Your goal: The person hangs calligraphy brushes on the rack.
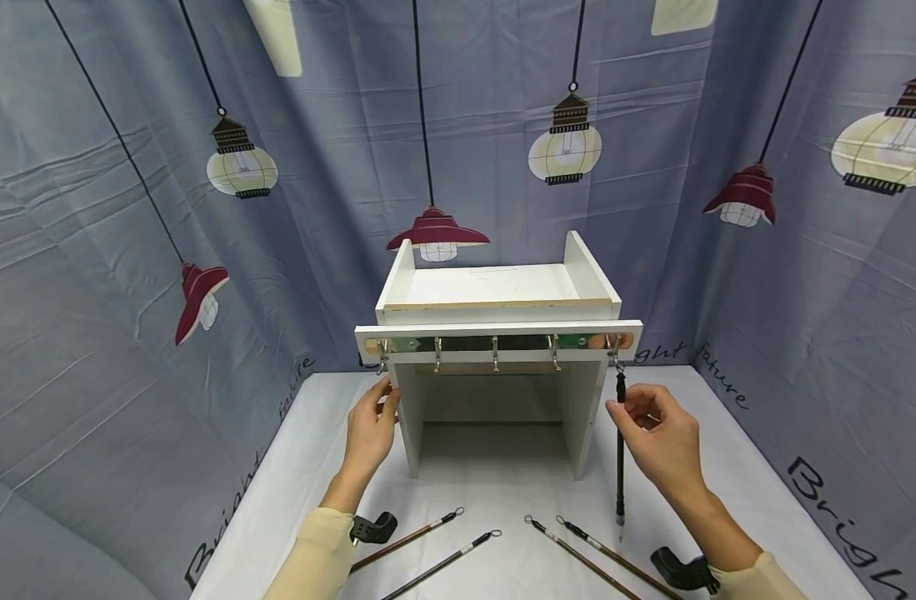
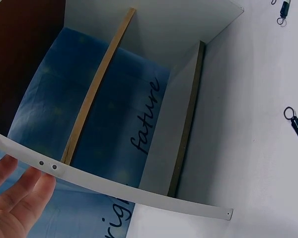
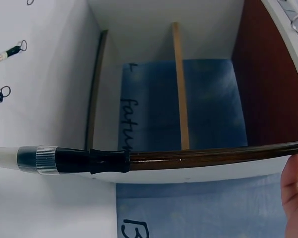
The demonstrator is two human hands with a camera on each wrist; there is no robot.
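A white wooden shelf unit (image 1: 498, 315) stands at the center with a row of metal hooks on its front rail. From the rightmost hook a dark-handled calligraphy brush (image 1: 620, 462) hangs by its loop, tip down. Beside its upper handle is my right hand (image 1: 663, 433), fingers loosely bent and thumb against the handle. The right wrist view has the brush handle (image 3: 188, 157) running across, a fingertip right at its edge. My left hand (image 1: 371, 425) rests its fingertips on the unit's left side panel (image 2: 109, 186), below the rail.
Several more brushes lie on the white tabletop in front: two at left, including one brush (image 1: 442, 567), and two at right, including another brush (image 1: 578, 554). A blue-grey curtain (image 1: 337, 167) printed with lamps surrounds the table. The other hooks (image 1: 495, 354) carry nothing.
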